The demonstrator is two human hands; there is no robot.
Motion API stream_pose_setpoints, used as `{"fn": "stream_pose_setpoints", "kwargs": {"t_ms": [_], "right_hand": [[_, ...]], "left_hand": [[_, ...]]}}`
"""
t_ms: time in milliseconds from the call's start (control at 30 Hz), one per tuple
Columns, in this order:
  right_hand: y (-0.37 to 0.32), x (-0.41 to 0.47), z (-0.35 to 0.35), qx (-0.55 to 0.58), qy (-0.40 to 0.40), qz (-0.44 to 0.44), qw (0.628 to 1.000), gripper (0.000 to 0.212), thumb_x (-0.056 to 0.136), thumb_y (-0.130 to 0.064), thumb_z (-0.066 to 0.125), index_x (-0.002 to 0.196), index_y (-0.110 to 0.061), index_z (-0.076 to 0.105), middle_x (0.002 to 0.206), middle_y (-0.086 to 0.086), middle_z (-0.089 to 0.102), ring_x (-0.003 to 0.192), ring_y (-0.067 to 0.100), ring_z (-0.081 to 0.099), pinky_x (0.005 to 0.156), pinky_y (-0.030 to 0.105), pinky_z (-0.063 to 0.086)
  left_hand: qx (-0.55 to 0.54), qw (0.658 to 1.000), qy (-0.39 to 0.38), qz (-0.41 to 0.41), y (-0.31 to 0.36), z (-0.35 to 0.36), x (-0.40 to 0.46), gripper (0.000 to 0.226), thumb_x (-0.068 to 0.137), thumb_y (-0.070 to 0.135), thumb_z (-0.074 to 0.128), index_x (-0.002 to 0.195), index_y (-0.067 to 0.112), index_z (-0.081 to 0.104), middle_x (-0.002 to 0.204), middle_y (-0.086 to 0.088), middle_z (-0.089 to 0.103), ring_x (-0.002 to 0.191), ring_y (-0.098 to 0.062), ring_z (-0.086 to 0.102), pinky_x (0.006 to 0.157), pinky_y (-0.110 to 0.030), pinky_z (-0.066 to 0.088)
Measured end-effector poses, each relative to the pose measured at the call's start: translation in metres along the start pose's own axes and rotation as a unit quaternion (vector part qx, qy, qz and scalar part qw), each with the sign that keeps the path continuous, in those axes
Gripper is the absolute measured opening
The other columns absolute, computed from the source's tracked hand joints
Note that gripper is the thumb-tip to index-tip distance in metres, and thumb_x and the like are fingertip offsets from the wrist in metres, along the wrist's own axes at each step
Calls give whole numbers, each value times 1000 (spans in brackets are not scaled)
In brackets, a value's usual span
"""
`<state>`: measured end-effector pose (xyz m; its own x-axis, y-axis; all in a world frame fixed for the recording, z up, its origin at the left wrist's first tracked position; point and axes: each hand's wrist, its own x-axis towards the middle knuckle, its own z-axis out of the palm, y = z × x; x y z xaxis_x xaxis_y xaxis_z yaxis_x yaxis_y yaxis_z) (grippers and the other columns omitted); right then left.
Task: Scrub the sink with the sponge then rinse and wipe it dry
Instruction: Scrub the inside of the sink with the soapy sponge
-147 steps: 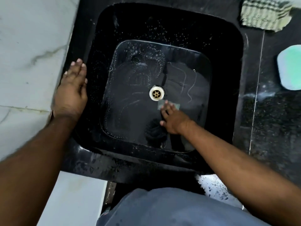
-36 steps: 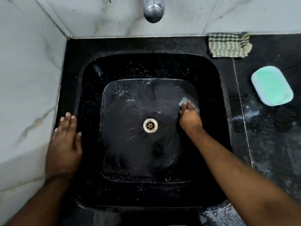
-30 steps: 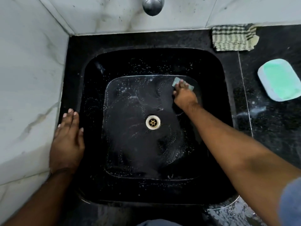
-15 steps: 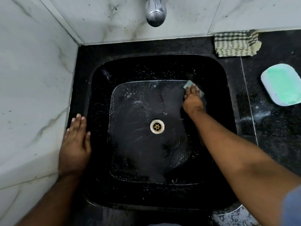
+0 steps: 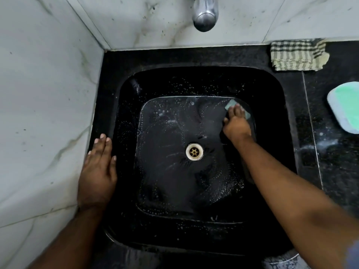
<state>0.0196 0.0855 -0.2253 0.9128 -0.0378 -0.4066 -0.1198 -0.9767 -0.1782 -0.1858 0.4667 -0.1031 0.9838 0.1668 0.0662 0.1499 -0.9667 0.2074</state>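
Observation:
The black square sink [image 5: 124, 105] is wet and flecked with soap foam, with a brass drain [image 5: 194, 152] at its middle. My right hand [image 5: 236, 124] is down in the basin at the far right corner of the floor and presses a pale green sponge [image 5: 231, 104] flat under straight fingers; only the sponge's edges show. My left hand [image 5: 98, 169] lies flat with fingers straight on the sink's left rim, next to the marble side wall.
A chrome tap spout [image 5: 204, 13] hangs over the sink's back edge. A folded checked cloth [image 5: 298, 55] lies on the black counter at the back right. A green soap in a pale dish [image 5: 345, 106] sits further right. Marble walls close the left and back.
My right hand has carried the sponge from near the drain out to the far right corner of the basin floor, rubbing back and forth there. My left hand stays on the left rim.

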Motion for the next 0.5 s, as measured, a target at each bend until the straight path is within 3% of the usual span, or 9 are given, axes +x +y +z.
{"fn": "stream_pose_setpoints", "kwargs": {"t_ms": [100, 200, 267, 367, 500], "right_hand": [[-34, 15, -5, -6, 19, -4, 1000, 67, 103, -39, 27, 155, 1, 17, 162, 24, 10, 150, 37, 10, 124, 42, 11], [-49, -40, 7, -3, -1, -89, 996, 56, 106, -31, 29, 153, 0, 24, 161, 20, 18, 149, 33, 18, 119, 44, 29], [-31, -83, 18, -31, -41, -94, 994, 51, 105, -25, 37, 151, -5, 29, 161, 13, 19, 148, 30, 21, 111, 44, 38], [12, -99, 21, -52, -30, -47, 997, 47, 103, -23, 39, 148, -8, 35, 159, 14, 27, 145, 33, 30, 110, 44, 39], [28, -43, 6, -34, 1, 3, 999, 52, 102, -27, 32, 147, -1, 37, 155, 24, 28, 140, 40, 32, 114, 44, 32]], "left_hand": [[3, 1000, 2, 4, -1, 0, 1, 56, 100, 23, 36, 153, 8, 36, 163, -6, 28, 151, -22, 26, 122, -42, 24], [-3, 1000, -2, 0, 0, 0, 1, 56, 99, 24, 36, 153, 8, 36, 163, -5, 28, 151, -22, 25, 122, -43, 24], [-12, 1000, -1, -3, 0, 0, 2, 56, 99, 25, 36, 153, 10, 36, 163, -5, 28, 151, -21, 25, 122, -41, 23], [-22, 1000, -4, -5, 0, 0, 3, 56, 99, 25, 37, 153, 10, 37, 163, -5, 28, 151, -21, 25, 123, -38, 20], [-35, 999, -3, -9, 0, -2, 2, 55, 100, 26, 37, 153, 11, 38, 163, -4, 28, 151, -20, 24, 123, -39, 21]]}}
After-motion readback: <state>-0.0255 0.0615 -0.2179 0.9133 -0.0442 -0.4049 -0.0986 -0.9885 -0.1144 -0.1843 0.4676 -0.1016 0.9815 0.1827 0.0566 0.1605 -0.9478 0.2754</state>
